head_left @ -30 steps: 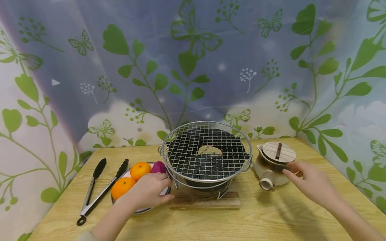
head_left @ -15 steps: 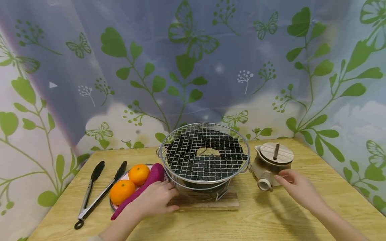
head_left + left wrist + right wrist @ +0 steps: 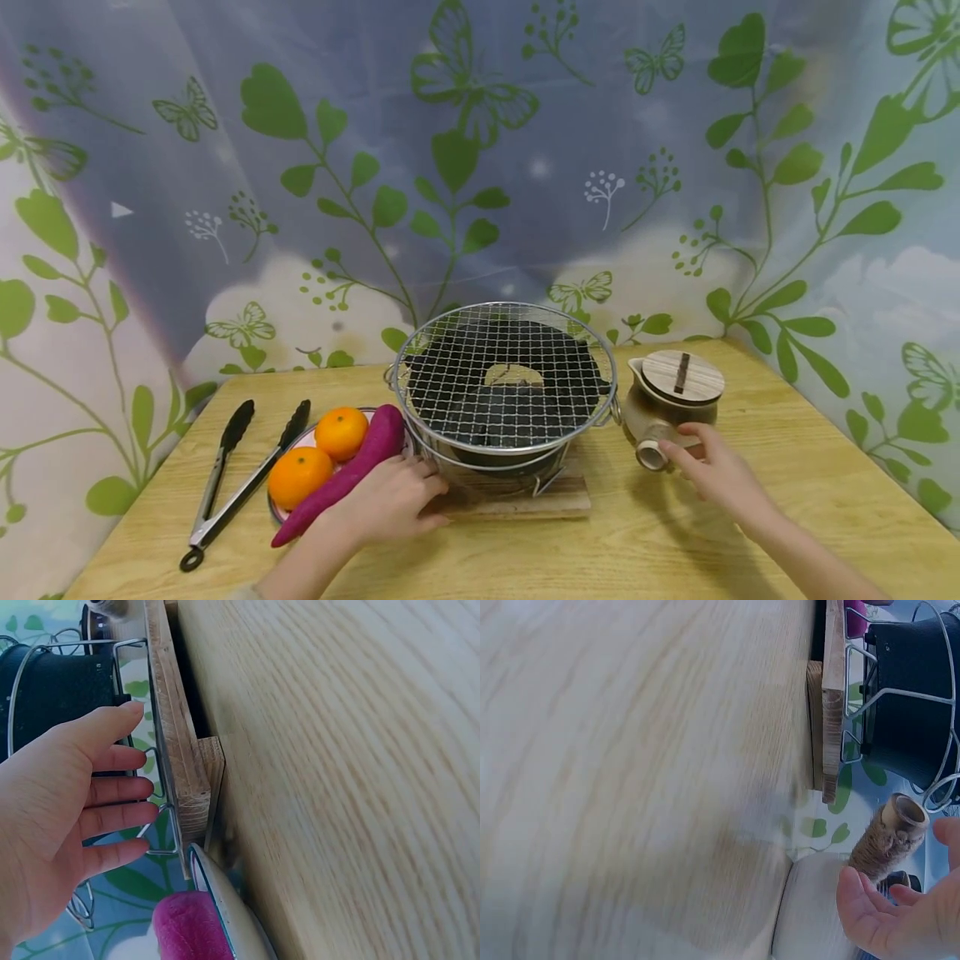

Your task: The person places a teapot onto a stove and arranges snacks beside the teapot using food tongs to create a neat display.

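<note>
On the left of the desk (image 3: 517,558) I see black-tipped tongs (image 3: 237,426) standing apart, pointing away from me. Right of them is a plate (image 3: 241,915) carrying a near orange (image 3: 300,477), a far orange (image 3: 341,433) and a long purple root (image 3: 356,469). My left hand (image 3: 397,496) is just beside the root, its fingers loosely spread and holding nothing, near the wooden board (image 3: 525,502) under the stove (image 3: 907,697). A round wire mesh (image 3: 510,379) tops the stove. To its right, the pot (image 3: 645,412) sits upright, wooden lid (image 3: 693,377) on. My right hand (image 3: 720,471) has its fingers parted around the cord-wrapped handle (image 3: 885,844); I cannot tell whether they touch it.
</note>
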A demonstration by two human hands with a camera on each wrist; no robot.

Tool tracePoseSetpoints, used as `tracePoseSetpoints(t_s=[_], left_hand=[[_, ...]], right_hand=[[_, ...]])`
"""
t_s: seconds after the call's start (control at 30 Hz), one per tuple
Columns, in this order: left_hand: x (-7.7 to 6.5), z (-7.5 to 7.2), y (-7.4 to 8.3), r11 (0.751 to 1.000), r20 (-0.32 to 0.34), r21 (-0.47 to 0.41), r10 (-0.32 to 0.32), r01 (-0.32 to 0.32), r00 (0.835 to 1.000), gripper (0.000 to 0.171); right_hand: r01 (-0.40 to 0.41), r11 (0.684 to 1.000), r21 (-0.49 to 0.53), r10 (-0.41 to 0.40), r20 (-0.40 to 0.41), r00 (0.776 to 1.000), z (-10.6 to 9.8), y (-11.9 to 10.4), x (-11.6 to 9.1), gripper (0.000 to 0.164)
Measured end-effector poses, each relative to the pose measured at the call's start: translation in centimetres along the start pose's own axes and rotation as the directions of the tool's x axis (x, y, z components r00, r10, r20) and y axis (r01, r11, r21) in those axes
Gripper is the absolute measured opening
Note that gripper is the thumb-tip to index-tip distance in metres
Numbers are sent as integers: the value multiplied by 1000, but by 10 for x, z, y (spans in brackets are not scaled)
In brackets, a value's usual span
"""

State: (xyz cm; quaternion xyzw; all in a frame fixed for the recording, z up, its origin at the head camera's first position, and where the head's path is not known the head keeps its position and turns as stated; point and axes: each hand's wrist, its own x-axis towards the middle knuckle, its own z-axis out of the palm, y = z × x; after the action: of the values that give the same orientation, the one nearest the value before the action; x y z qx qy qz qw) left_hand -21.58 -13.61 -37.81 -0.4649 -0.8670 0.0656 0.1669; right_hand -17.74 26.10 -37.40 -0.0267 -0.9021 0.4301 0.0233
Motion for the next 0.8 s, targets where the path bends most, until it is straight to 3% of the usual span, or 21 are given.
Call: tracePoseSetpoints(t_s=[0.43,0.63,0.8], left_hand=[[2,6,1,1000,-35,-29,12,-13,999,28],[1,8,1,999,-28,-47,-2,1,1000,28],[2,9,1,999,-32,-53,2,-4,999,28]], right_hand=[[-67,986,150,65,20,998,12,-6,5,64],[-98,963,251,83,71,994,15,-7,10,62],[-99,949,299,83,67,994,15,-7,12,56]])
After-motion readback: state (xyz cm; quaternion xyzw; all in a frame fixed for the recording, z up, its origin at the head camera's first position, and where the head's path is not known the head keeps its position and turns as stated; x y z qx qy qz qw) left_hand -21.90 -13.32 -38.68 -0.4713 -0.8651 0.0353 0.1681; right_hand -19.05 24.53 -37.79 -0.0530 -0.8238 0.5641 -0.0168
